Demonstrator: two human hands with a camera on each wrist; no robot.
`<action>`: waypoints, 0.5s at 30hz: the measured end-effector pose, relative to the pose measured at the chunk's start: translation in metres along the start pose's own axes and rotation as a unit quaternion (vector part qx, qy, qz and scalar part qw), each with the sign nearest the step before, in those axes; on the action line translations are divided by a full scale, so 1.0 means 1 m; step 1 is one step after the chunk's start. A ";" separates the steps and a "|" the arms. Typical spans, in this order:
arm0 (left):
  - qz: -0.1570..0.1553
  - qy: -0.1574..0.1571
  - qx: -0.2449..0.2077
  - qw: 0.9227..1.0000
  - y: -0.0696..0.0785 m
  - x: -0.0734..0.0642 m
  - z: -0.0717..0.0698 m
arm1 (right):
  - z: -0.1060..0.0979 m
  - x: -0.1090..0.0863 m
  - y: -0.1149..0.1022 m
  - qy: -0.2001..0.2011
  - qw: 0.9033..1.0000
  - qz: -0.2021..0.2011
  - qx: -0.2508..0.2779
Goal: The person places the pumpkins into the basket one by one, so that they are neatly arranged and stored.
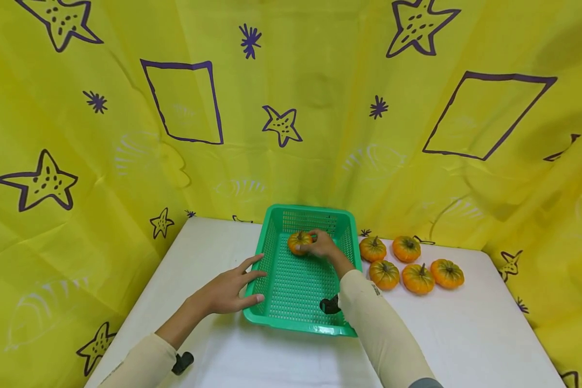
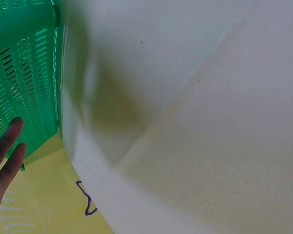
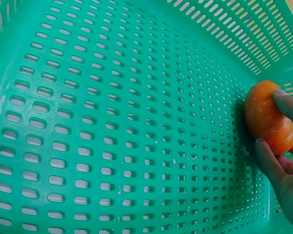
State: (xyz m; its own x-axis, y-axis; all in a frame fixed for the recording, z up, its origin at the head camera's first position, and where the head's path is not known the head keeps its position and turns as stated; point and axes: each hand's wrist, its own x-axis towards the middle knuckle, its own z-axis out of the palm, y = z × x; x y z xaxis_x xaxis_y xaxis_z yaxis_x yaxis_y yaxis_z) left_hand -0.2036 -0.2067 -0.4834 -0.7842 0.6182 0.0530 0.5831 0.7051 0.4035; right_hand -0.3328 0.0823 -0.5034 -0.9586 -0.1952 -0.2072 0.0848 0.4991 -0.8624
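Note:
A green plastic basket (image 1: 305, 326) with slotted walls stands on the white table. Inside it, toward the back, my right hand (image 1: 322, 246) holds a small orange pumpkin (image 1: 298, 242) between thumb and fingers. The right wrist view shows this pumpkin (image 3: 264, 117) low against the basket floor (image 3: 136, 126); whether it bears on the floor I cannot tell. At the basket's left rim is my left hand (image 1: 229, 290), its fingers spread and straight, holding nothing. In the left wrist view, its fingers (image 2: 12, 165) appear beside the basket's outer wall (image 2: 24, 83).
Right of the basket, several small pumpkins (image 1: 418, 278) sit grouped on the white tablecloth (image 1: 465, 334). A yellow curtain (image 1: 315, 167) with purple stars and frames hangs behind the table and along both sides.

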 end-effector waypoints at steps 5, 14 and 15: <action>0.000 0.002 -0.003 1.000 -0.001 0.000 0.000 | 0.003 0.002 0.000 0.012 1.000 0.003 -0.008; 0.000 0.002 -0.010 1.000 -0.001 -0.001 0.000 | 0.007 0.005 0.002 0.016 1.000 0.008 -0.001; 0.001 0.003 -0.009 1.000 -0.001 -0.001 0.001 | 0.007 0.004 0.002 0.016 1.000 0.010 0.002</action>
State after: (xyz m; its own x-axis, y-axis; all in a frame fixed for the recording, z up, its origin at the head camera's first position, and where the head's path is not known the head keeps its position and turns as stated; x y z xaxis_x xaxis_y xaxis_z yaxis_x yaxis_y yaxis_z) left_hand -0.2032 -0.2076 -0.4842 -0.7842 0.6177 0.0588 0.5808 0.6974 0.4199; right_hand -0.3349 0.0759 -0.5091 -0.9650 -0.1585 -0.2091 0.1043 0.4997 -0.8599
